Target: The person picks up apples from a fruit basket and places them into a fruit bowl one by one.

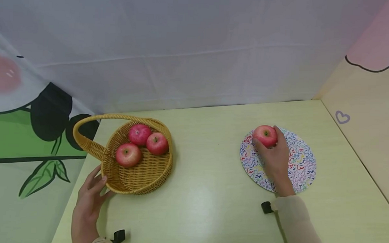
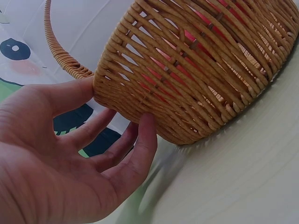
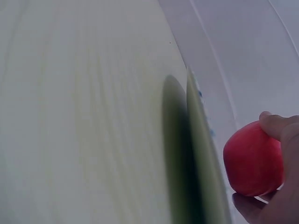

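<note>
In the head view, my left hand (image 1: 88, 200) is at the near left side of a round wicker basket (image 1: 144, 175). Its thumb and fingers hold the rim and outer wall, as the left wrist view also shows. Inside the basket lie a paler red apple (image 1: 128, 155), a deep pink apple (image 1: 139, 134) and a red apple (image 1: 157, 143). My right hand (image 1: 275, 158) grips another red apple (image 1: 265, 135) between thumb and fingers, over the far left part of a flat round disc (image 1: 297, 164) patterned with coloured squiggles. The right wrist view shows this apple (image 3: 253, 161) close beside the disc's upper face.
Both the basket and the disc stand on a pale table (image 1: 205, 172). The basket's tall arched handle (image 1: 117, 116) leans out to the left. A white cloth (image 1: 196, 71) hangs behind the table, and a cream panel (image 1: 368, 117) rises along its right edge.
</note>
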A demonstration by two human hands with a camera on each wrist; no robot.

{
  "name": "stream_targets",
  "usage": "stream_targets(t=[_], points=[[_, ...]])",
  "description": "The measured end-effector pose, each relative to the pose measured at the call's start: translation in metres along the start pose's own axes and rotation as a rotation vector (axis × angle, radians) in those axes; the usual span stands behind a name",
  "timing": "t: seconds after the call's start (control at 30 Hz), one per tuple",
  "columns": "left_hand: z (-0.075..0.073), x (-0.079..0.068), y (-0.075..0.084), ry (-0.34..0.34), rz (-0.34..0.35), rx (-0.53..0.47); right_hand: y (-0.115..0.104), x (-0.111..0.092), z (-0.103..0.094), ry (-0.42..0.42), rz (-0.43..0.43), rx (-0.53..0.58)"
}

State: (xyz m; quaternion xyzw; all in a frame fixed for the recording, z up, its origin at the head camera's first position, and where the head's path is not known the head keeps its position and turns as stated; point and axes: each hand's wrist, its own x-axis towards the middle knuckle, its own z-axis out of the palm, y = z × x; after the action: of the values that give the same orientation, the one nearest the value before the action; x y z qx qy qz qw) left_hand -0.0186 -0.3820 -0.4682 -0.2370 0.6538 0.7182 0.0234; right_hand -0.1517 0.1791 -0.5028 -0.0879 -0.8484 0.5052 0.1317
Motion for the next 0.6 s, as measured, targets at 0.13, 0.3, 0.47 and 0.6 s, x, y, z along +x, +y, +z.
stream_targets(t=[0.13,0.3,0.47,0.6], points=[[-0.001,0.001,0.000,0.003,-0.016,0.003,0.002,0.001,-0.006,0.010,0.022,-0.017],[-0.003,0.001,-0.001,0.012,-0.042,-0.015,0.007,0.005,-0.010,0.049,0.021,-0.032],[-0.002,0.002,-0.001,0.016,-0.045,-0.006,0.013,0.010,-0.015,0.083,0.009,-0.042],[-0.001,0.002,0.000,0.017,-0.042,0.003,0.015,0.013,-0.019,0.090,0.033,-0.036]])
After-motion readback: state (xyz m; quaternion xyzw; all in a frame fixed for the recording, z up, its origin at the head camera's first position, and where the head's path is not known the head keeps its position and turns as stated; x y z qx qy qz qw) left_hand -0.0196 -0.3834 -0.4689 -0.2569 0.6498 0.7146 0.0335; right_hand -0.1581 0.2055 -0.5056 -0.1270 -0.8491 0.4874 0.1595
